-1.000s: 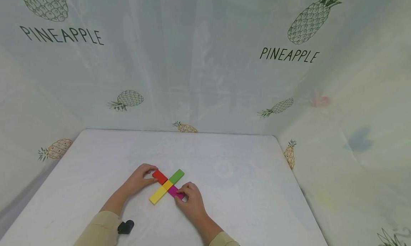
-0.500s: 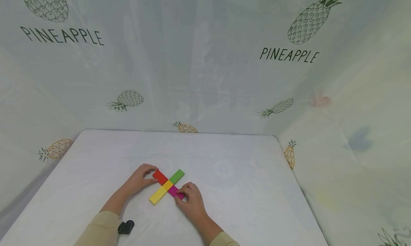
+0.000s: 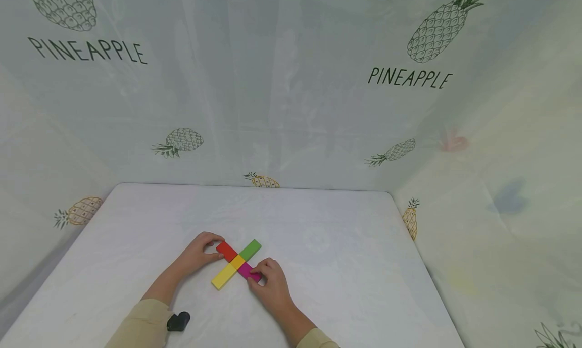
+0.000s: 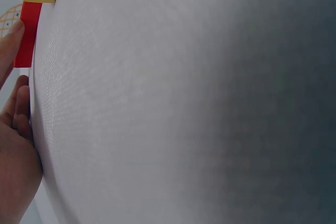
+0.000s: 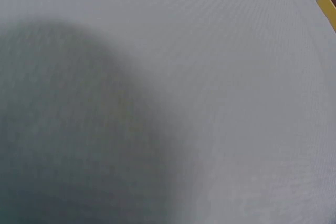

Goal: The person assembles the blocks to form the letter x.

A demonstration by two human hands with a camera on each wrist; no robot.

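Coloured blocks lie flat on the white table in a diagonal cross. A small orange-yellow square (image 3: 237, 261) forms its centre. My left hand (image 3: 198, 253) pinches the outer end of the red block (image 3: 227, 250), upper left; in the left wrist view a fingertip touches this red block (image 4: 28, 35). With thumb and fingers my right hand (image 3: 273, 286) pinches the outer end of the magenta block (image 3: 245, 270), lower right, partly covering it. A green block (image 3: 250, 250) makes the upper-right arm and a yellow block (image 3: 224, 276) the lower-left one.
The white tabletop (image 3: 345, 257) stretches around the cross. A pineapple-printed curtain (image 3: 291, 95) rises behind and at both sides. Beside the left sleeve (image 3: 143, 321) is a black, heart-shaped item (image 3: 178, 321).
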